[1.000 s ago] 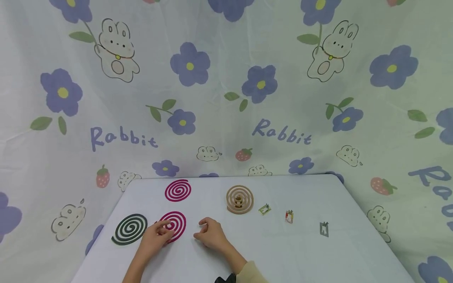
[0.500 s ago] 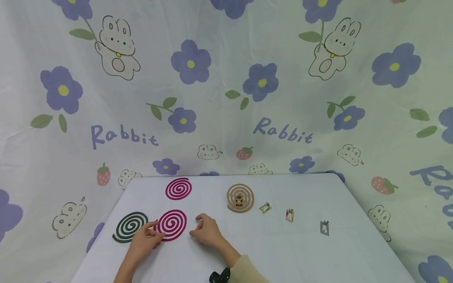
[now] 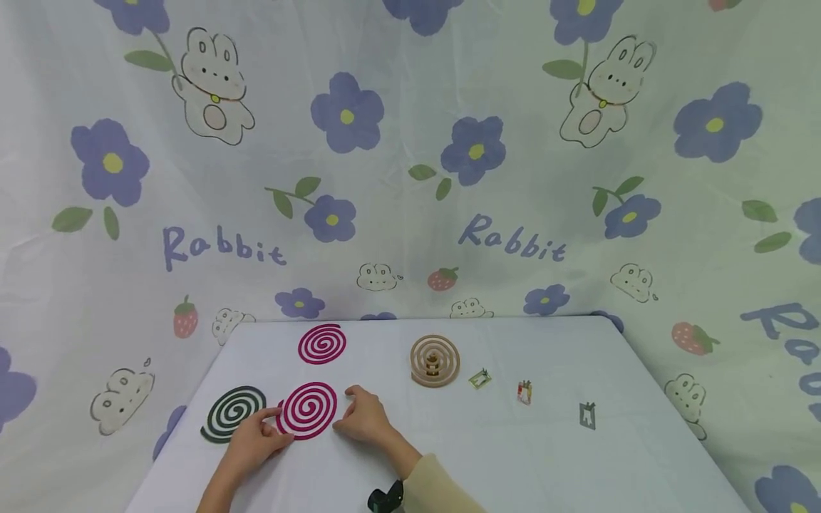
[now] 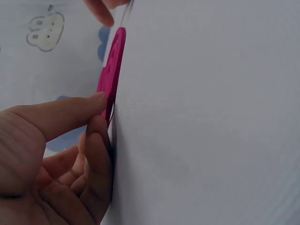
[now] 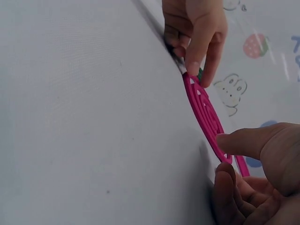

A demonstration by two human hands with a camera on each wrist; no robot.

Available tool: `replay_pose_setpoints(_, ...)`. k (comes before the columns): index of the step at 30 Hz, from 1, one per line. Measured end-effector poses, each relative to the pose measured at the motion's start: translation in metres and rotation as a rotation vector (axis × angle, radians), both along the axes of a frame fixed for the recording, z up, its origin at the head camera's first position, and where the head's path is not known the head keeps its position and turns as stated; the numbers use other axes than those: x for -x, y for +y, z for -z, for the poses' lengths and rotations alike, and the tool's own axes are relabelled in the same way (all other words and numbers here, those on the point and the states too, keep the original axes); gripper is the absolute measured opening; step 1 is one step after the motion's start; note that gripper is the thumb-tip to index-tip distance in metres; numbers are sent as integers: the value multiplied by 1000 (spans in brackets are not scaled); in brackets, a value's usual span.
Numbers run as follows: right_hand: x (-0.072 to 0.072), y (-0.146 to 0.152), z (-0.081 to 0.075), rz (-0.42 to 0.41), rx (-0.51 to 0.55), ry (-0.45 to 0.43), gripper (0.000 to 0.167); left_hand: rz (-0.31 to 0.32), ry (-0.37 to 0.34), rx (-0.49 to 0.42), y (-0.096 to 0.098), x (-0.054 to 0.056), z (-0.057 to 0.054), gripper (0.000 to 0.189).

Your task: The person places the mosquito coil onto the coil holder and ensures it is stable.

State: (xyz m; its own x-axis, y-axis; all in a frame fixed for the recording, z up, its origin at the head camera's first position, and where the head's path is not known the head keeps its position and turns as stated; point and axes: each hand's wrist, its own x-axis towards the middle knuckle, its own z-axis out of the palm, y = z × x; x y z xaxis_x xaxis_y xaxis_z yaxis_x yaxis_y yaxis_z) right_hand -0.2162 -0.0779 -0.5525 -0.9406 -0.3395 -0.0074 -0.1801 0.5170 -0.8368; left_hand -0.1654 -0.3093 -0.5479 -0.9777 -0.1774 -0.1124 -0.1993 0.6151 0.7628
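A magenta mosquito coil (image 3: 308,410) lies flat on the white table, near its front left part. My left hand (image 3: 255,445) pinches its left rim, the index fingertip at the upper left and the thumb at the lower left. In the left wrist view the thumb (image 4: 89,107) overlaps the coil's edge. To the right of the same coil, my right hand (image 3: 367,417) has thumb and index finger spread apart, with the thumb tip right at the rim. A dark green coil (image 3: 221,417) lies just left, partly behind my left hand.
Farther back lie a second magenta coil (image 3: 323,344) and a tan coil (image 3: 420,377) with a small gold piece (image 3: 432,365) at its centre. Small flat metal stands (image 3: 479,378) are spread to the right. A printed rabbit curtain (image 3: 410,178) hangs behind the table.
My left hand has drawn back to the left, from over the magenta coil to its left rim. My right hand has moved left, closer to the coil's right rim.
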Motion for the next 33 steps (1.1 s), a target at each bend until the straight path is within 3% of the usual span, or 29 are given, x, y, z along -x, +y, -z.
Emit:
replay_pose_setpoints(4,1,-5,-1,-5,-70,10,64,-7,4,47,-1,-2,0,66)
replay_pose_setpoints(12,-1,-8,-8,-6,-123,30,65,-23,2,116,-3,-6,-9,72)
replay_pose_setpoints(20,0,-10,-7,-12,-181,35,63,-23,-19,123,-3,-2,-4,68)
replay_pose_setpoints(33,5,-15,-1,-7,-245,76,60,-12,-25,126,0,0,-5,72)
